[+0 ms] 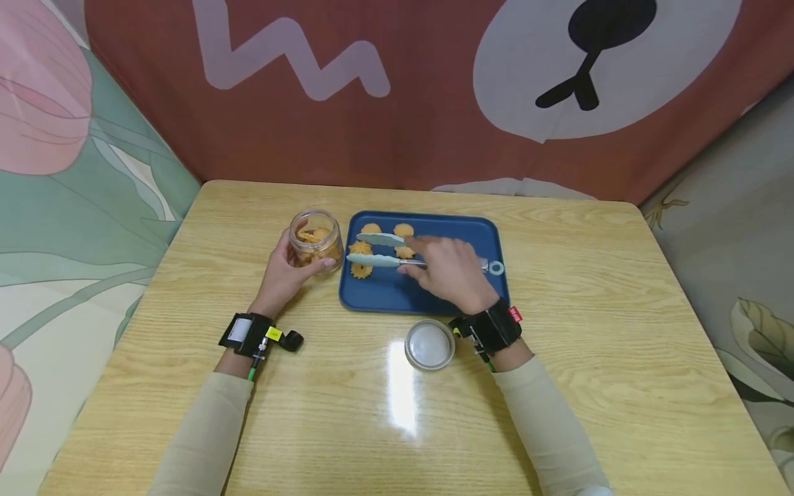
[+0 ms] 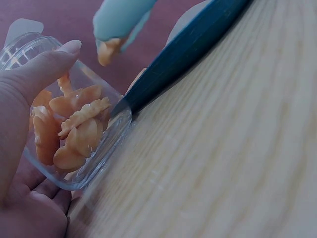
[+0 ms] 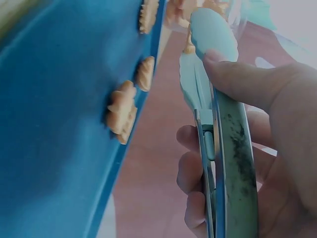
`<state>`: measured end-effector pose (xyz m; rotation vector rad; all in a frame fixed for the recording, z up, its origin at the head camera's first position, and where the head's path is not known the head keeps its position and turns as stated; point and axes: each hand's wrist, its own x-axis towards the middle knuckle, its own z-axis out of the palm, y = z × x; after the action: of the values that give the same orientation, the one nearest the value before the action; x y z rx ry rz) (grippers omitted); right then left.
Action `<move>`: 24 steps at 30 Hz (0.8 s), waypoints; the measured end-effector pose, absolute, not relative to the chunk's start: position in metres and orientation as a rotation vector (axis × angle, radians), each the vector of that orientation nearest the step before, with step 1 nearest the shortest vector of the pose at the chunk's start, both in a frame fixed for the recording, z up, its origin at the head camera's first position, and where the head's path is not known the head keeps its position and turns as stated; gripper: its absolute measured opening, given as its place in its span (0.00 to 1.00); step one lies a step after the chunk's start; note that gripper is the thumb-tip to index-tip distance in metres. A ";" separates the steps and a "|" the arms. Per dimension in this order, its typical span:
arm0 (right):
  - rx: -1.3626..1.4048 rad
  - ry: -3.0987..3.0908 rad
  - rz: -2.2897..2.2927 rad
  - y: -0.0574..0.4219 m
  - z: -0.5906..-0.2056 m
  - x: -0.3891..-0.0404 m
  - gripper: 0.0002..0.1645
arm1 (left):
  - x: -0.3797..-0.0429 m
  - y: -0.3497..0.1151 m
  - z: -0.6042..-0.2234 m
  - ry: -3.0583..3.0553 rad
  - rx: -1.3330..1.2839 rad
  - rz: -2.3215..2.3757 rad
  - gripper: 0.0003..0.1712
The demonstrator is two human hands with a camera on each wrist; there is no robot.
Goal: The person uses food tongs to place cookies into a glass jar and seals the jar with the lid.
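My left hand [image 1: 280,277] grips a clear jar [image 1: 331,256], thumb across its near side, at the left end of a blue tray [image 1: 397,295]. Several cookies [image 2: 79,134] lie inside the jar, whose mouth is uncovered. Pale teal-tipped tongs [image 1: 378,260] are held in my right hand [image 1: 449,269] above the tray. Between the tong tips sits a small cookie [image 2: 106,52], partly hidden by them. Below the tongs, several flower-shaped cookies [image 1: 404,229] rest on the tray's far left part. The right wrist view shows the thumb pressing along one tong arm.
A round jar lid [image 1: 430,344] lies on the wooden table [image 1: 322,413], just in front of the tray. The tongs' ring end [image 1: 495,268] reaches over the tray's right side. A printed cloth [image 1: 428,124] hangs behind the table's far edge.
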<state>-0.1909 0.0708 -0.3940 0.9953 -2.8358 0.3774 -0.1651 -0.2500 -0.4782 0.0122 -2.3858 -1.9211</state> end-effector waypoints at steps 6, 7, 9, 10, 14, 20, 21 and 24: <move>0.985 -2.779 0.391 0.071 -0.385 -0.190 0.36 | -0.165 -0.249 -0.479 -2.376 0.029 -1.935 0.56; 0.985 -2.770 0.395 0.071 -0.383 -0.190 0.36 | -0.165 -0.249 -0.479 -2.376 0.030 -1.936 0.57; 0.986 -2.758 0.397 0.071 -0.380 -0.190 0.36 | -0.165 -0.250 -0.480 -2.375 0.039 -1.935 0.57; 0.985 -2.754 0.395 0.071 -0.378 -0.190 0.37 | -0.165 -0.250 -0.480 -2.375 0.042 -1.935 0.57; 0.985 -2.736 0.385 0.068 -0.371 -0.189 0.36 | -0.166 -0.252 -0.482 -2.374 0.051 -1.938 0.56; 0.992 -2.704 0.378 0.062 -0.358 -0.190 0.36 | -0.166 -0.252 -0.482 -2.366 0.053 -1.958 0.56; 0.992 -2.698 0.382 0.061 -0.356 -0.190 0.36 | -0.166 -0.252 -0.481 -2.367 0.053 -1.960 0.56; 0.995 -2.685 0.387 0.055 -0.350 -0.190 0.36 | -0.165 -0.251 -0.480 -2.376 0.055 -1.954 0.56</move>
<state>-0.1904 0.0548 -0.3496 0.9948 -2.6855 0.3869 -0.1652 -0.2505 -0.4796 0.0551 -2.3757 -1.9536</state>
